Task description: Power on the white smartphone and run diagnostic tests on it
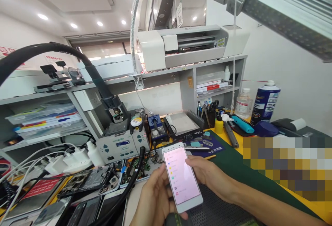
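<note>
A white smartphone is held up in front of me, tilted a little, its screen lit with a pinkish list of items and small coloured icons. My left hand cradles it from the left and from beneath, fingers wrapped behind the back. On the upper right side, my right hand grips the edge, with its thumb over the screen's border. The other right fingers are hidden behind the phone. Beneath my hands are a dark perforated surface and a green mat.
A hot-air station stands behind trays of circuit boards. Several phones and parts lie at left, crossed by a black hose. A spray can, yellow bottle and grey-handled tool are at right. A lamp hangs overhead.
</note>
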`<state>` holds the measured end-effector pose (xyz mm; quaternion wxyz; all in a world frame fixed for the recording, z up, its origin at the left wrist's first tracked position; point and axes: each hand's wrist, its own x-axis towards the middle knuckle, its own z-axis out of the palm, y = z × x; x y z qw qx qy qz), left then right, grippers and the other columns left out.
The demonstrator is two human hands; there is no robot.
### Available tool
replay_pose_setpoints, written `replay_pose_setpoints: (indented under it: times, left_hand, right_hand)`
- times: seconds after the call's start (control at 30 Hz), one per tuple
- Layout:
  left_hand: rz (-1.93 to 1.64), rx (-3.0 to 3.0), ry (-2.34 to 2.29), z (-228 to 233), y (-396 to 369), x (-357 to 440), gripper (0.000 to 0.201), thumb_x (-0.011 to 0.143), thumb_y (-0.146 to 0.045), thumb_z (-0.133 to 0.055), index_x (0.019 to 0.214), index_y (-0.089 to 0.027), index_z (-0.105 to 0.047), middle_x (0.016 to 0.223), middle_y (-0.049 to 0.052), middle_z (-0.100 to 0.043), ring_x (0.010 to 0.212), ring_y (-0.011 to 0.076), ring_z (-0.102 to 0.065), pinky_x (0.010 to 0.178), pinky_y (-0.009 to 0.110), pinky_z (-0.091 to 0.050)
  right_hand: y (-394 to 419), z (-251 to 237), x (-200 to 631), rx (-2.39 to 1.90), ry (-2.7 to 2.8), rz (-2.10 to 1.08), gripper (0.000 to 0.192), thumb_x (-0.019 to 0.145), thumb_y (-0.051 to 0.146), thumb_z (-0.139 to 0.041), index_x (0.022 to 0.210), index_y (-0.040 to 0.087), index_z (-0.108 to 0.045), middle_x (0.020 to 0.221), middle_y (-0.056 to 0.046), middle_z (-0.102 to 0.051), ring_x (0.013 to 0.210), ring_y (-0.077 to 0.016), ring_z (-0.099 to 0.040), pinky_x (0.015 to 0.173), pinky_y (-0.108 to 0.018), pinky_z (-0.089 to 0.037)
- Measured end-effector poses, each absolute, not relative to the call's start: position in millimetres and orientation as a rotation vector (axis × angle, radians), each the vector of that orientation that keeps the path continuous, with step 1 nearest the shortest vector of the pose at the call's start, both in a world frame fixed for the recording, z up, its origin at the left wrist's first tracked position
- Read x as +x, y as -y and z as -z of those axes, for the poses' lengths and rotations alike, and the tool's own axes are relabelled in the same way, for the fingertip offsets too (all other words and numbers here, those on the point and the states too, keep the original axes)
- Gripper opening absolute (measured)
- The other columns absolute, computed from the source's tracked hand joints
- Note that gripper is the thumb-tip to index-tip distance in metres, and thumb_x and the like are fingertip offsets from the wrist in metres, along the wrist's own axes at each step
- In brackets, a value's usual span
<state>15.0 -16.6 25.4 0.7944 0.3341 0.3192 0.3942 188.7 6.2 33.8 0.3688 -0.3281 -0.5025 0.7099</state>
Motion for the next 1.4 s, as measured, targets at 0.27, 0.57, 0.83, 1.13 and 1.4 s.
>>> replay_pose_setpoints:
  times: [0.27,0.57,0.83,1.13,1.4]
  left_hand:
    - [-0.854,0.679,-0.706,-30.3,18.2,16.4,0.06,0.09,-0.052,-0.04,0.133,-0.012,-0.05,0.122,0.02,-0.058,0.093,0.0329,-0.059,0.054,0.039,-0.053]
    - [-0.849,0.733,-0.679,-23.1,16.0,13.5,0.063,0.09,-0.056,-0.036,0.132,-0.013,-0.052,0.131,0.02,-0.052,0.098,0.0347,-0.056,0.055,0.04,-0.052]
    - [-0.857,0.728,-0.687,-24.8,16.8,14.8,0.059,0.09,-0.053,-0.037,0.133,-0.015,-0.052,0.134,0.017,-0.052,0.099,0.0331,-0.059,0.053,0.036,-0.052]
    - [-0.872,0.724,-0.696,-26.1,18.3,16.4,0.059,0.09,-0.053,-0.037,0.132,-0.014,-0.053,0.125,0.018,-0.058,0.098,0.0338,-0.059,0.051,0.033,-0.048]
    - [-0.854,0.724,-0.674,-27.4,17.9,15.5,0.061,0.089,-0.055,-0.039,0.131,-0.014,-0.054,0.137,0.018,-0.05,0.101,0.0347,-0.057,0.057,0.039,-0.053]
  right_hand:
    - [-6.9,-28.3,189.9,-0.857,1.355,-1.787,0.041,0.085,0.034,-0.056,0.121,0.017,-0.064,0.092,-0.009,-0.072,0.089,-0.0272,-0.065,0.083,-0.043,-0.044]
    - [-8.1,-28.8,188.0,-0.88,1.327,-1.783,0.04,0.087,0.041,-0.057,0.117,0.015,-0.066,0.09,-0.009,-0.072,0.086,-0.0246,-0.064,0.081,-0.04,-0.044]
    - [-6.5,-29.6,187.5,-0.871,1.269,-1.819,0.044,0.088,0.05,-0.051,0.109,0.015,-0.068,0.081,-0.007,-0.069,0.078,-0.0239,-0.062,0.085,-0.045,-0.046]
    - [-6.7,-29.7,189.1,-0.878,1.267,-1.843,0.048,0.092,0.051,-0.043,0.115,0.016,-0.066,0.081,-0.007,-0.07,0.08,-0.0242,-0.062,0.091,-0.046,-0.044]
    - [-5.4,-33.7,188.3,-0.874,1.26,-1.869,0.053,0.093,0.054,-0.041,0.124,0.016,-0.061,0.097,-0.01,-0.073,0.096,-0.0289,-0.064,0.095,-0.047,-0.042]
